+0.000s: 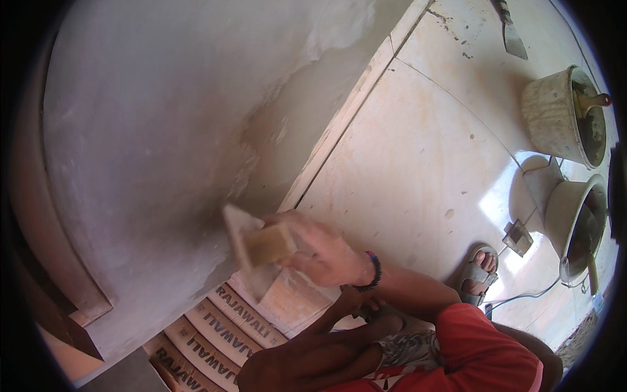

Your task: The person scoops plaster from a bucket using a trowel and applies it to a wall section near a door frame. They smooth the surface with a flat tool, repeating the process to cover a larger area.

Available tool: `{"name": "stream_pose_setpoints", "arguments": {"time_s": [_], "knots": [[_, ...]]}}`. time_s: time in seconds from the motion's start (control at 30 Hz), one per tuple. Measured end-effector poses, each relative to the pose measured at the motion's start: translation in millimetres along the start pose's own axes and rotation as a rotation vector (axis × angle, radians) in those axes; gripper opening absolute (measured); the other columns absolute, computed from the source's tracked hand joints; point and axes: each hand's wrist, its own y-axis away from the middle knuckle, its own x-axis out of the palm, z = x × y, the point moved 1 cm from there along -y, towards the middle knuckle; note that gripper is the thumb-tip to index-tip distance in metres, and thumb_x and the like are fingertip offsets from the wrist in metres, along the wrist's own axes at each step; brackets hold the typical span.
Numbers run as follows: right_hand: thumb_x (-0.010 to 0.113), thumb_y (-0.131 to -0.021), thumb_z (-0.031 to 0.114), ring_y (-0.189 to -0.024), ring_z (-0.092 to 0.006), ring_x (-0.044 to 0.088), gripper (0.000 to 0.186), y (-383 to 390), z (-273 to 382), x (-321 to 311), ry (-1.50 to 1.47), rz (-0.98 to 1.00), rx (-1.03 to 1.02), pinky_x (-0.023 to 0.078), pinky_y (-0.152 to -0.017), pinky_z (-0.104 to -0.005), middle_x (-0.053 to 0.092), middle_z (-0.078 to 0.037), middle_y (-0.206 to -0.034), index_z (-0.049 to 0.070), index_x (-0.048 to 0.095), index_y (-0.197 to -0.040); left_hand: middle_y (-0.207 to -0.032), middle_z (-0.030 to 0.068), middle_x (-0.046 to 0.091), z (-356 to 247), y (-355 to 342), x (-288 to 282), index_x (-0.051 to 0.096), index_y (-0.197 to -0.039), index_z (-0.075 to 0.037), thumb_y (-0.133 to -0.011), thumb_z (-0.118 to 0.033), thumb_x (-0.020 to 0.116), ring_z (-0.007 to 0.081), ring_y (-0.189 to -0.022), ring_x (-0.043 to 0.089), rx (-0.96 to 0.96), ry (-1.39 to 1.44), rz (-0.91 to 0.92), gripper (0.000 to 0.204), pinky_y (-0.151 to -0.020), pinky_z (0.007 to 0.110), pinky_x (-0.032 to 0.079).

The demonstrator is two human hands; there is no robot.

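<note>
My right hand (318,251), with a beaded band at the wrist, grips the wooden handle of a flat plastering blade (240,236). The blade's edge is pressed against the grey, freshly skimmed wall (157,130) low down, near the pale skirting (339,124). The hand and blade are blurred. My left hand (360,302) lies in dark shadow just below the right wrist, close to my bent knee (294,366). Its fingers cannot be made out.
Cream floor tiles (405,157) spread to the right. Two dirty buckets (555,117) (575,222) stand at the right edge, one with a handled tool in it. A scraper (513,36) and a small putty knife (518,236) lie on the floor. My sandalled foot (480,268) and a cable (522,297) are nearby. Printed boards (222,330) lie below the wall.
</note>
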Motion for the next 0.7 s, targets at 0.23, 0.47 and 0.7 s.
{"name": "stream_pose_setpoints", "arguments": {"time_s": [0.23, 0.47, 0.7], "knots": [[0.051, -0.095, 0.016, -0.125, -0.0241, 0.044, 0.057, 23.8, -61.6, -68.9, -0.903, -0.464, 0.191, 0.039, -0.103, -0.0405, 0.043, -0.01, -0.138, 0.003, 0.024, -0.143, -0.11, 0.0192, 0.057, -1.8, 2.8, 11.2, 0.038, -0.13, -0.003, -0.094, -0.011, 0.052, 0.0278, -0.088, 0.066, 0.08, 0.491, -0.074, 0.039, -0.068, 0.035, 0.057], [0.052, -0.094, 0.014, -0.121, -0.0235, 0.048, 0.055, 11.3, -81.8, -71.8, -0.887, -0.479, 0.212, 0.042, -0.1, -0.0423, 0.045, -0.01, -0.135, 0.006, 0.027, -0.142, -0.11, 0.0196, 0.057, -1.7, 2.6, 7.4, 0.038, -0.13, -0.003, -0.094, -0.011, 0.051, 0.028, -0.089, 0.065, 0.056, 0.432, -0.054, 0.039, -0.07, 0.036, 0.058], [0.054, -0.094, 0.016, -0.116, -0.0215, 0.052, 0.051, -8.1, -80.8, -59.2, -0.733, -0.586, 0.235, 0.045, -0.096, -0.0416, 0.05, -0.008, -0.129, 0.007, 0.031, -0.139, -0.109, 0.0192, 0.057, 1.8, 3.2, 6.7, 0.038, -0.13, -0.003, -0.094, -0.012, 0.052, 0.0282, -0.088, 0.065, 0.063, 0.463, -0.055, 0.039, -0.07, 0.036, 0.058]]}}
